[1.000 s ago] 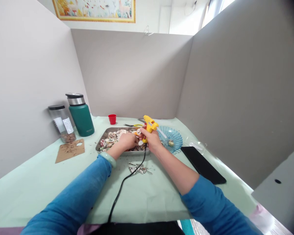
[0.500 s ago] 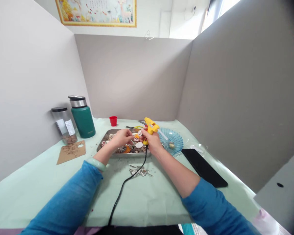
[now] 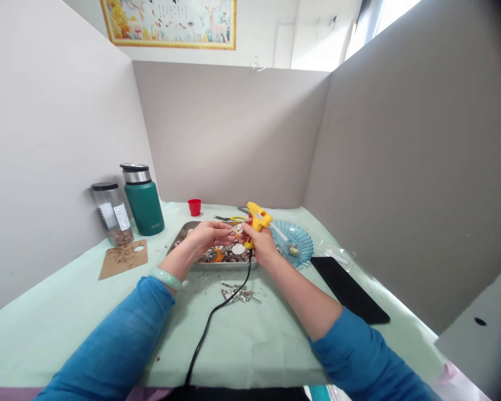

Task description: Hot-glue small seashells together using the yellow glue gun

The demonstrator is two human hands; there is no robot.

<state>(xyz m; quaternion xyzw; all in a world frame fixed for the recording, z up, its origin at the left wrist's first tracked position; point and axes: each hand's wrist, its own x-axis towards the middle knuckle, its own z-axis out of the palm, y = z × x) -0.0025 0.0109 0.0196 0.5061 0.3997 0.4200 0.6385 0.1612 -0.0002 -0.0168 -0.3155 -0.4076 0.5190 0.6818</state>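
My right hand (image 3: pixel 262 243) grips a yellow glue gun (image 3: pixel 256 218) whose black cord (image 3: pixel 211 323) trails toward me. The gun's nozzle points left at a small pale shell (image 3: pixel 237 229) pinched in the fingers of my left hand (image 3: pixel 211 234). Both hands hover over a metal tray (image 3: pixel 182 233) filled with mixed seashells. A jade bangle sits on my left wrist.
A blue glass shell-shaped dish (image 3: pixel 298 243) lies right of the tray, a black phone (image 3: pixel 348 288) beyond it. Small metal clips (image 3: pixel 237 294) lie in front of the tray. A green flask (image 3: pixel 142 200), clear jar (image 3: pixel 112 214), cardboard piece (image 3: pixel 123 259), red cup (image 3: pixel 194 207) and scissors (image 3: pixel 227 218) stand around. Grey partitions wall three sides.
My left hand lifted out of the tray with a small shell and brought it up to the glue gun's nozzle. The right hand stayed on the gun.
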